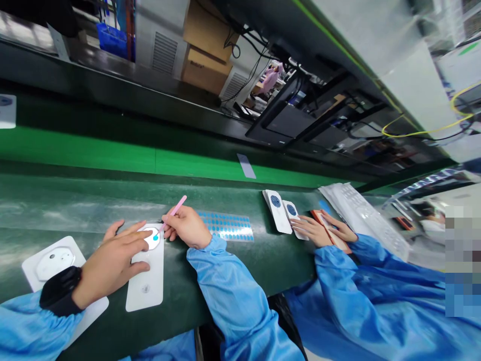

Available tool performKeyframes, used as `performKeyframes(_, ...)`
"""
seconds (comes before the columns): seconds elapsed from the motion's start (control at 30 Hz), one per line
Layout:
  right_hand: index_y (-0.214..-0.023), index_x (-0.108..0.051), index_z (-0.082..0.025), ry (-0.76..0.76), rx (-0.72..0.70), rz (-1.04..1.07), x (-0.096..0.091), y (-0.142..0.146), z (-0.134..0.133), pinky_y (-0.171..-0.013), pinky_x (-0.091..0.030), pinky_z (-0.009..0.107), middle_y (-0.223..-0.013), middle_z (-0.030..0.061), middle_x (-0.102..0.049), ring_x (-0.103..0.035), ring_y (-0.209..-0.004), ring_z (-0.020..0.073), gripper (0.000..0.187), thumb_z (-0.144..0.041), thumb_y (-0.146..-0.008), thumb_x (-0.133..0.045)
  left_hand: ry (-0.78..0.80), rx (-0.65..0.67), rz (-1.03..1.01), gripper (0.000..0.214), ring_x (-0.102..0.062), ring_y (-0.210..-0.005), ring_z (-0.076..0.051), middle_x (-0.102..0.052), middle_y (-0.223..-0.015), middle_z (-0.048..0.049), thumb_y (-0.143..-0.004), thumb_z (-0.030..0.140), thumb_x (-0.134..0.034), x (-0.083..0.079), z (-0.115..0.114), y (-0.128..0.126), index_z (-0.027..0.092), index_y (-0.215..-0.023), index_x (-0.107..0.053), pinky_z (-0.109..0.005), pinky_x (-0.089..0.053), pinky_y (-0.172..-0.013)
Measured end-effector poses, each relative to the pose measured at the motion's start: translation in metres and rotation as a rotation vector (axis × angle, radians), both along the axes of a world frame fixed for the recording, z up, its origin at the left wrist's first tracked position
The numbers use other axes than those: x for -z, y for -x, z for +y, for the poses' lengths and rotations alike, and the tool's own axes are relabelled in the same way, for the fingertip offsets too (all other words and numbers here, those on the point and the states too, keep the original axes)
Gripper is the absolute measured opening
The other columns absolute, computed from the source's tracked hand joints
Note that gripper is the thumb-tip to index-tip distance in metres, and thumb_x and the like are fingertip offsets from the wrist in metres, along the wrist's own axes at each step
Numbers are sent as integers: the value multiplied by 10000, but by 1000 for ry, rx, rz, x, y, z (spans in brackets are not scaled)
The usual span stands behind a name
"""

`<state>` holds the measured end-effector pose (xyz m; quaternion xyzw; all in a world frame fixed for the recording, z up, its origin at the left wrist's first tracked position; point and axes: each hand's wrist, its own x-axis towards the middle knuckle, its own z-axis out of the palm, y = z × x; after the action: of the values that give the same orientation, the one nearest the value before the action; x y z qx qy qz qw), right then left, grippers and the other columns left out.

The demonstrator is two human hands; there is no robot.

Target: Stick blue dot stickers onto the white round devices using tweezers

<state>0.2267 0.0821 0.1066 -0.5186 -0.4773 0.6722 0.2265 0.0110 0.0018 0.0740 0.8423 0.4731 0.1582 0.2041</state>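
My left hand (114, 258) lies with fingers spread flat on a white rectangular card (146, 286) on the green bench, a finger pressing beside its round disc (152, 238). My right hand (185, 225) is closed in a pinch on a pink stick (173, 212). The stick's tip touches a small blue dot sticker (155, 236) on the disc. A sheet of blue dot stickers (227, 225) lies just right of my right hand.
A white tray with a round part (52, 260) sits under my left wrist. To the right, a co-worker's hands (325, 229) in blue sleeves rest by white cards with blue discs (280, 210) and a white sheet (361, 213). A green conveyor (93, 150) runs behind.
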Motion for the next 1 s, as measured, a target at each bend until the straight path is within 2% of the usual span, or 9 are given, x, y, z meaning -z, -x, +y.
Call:
performKeyframes(0.13,-734,-598,-162,-3,-7,10,2,-1,1,-426,-492,156,-567,-14,-644,-622,-464,97,287,-284,-917,-783,-10,-4,-3,105,-591,-1440,-322,-767,-1368,-6,-852,397,-754,1,-1,0,318,-904,-710,-570,-310,-1261)
performKeyframes(0.43,-753,-616,-157,-4,-42,-2,5,-2,4,-449,-518,169,-559,-7,-646,-632,-482,106,241,-264,-942,-722,12,4,-27,121,-572,-1459,-318,-779,-1340,-15,-872,440,-719,-2,0,1,323,-901,-712,-584,-297,-1271)
performKeyframes(0.6,-737,-606,-159,1,-36,-23,3,0,4,-438,-500,161,-541,-11,-636,-623,-465,103,230,-178,-957,-673,38,2,-11,138,-554,-1472,-344,-763,-1374,-22,-879,451,-710,-3,0,1,314,-899,-707,-626,-305,-1245)
performKeyframes(0.7,-744,-604,-162,3,-32,-18,3,0,4,-445,-511,168,-560,-13,-642,-626,-471,104,241,-218,-947,-720,30,2,3,124,-552,-1470,-339,-757,-1386,-16,-878,437,-713,-4,0,1,315,-897,-703,-620,-302,-1236)
performKeyframes(0.8,-752,-609,-161,0,-32,-22,3,1,4,-461,-528,178,-574,-9,-650,-635,-487,108,236,-231,-943,-729,12,-7,9,133,-561,-1454,-342,-770,-1360,1,-864,451,-728,-4,0,0,320,-873,-705,-608,-316,-1217)
performKeyframes(1.0,-738,-600,-156,9,-20,-56,-2,4,3,-430,-496,152,-527,-26,-623,-617,-450,97,236,-122,-963,-662,-47,-27,-17,154,-604,-1373,-402,-801,-1290,-9,-838,466,-744,-4,-1,-2,317,-850,-706,-647,-348,-1114)
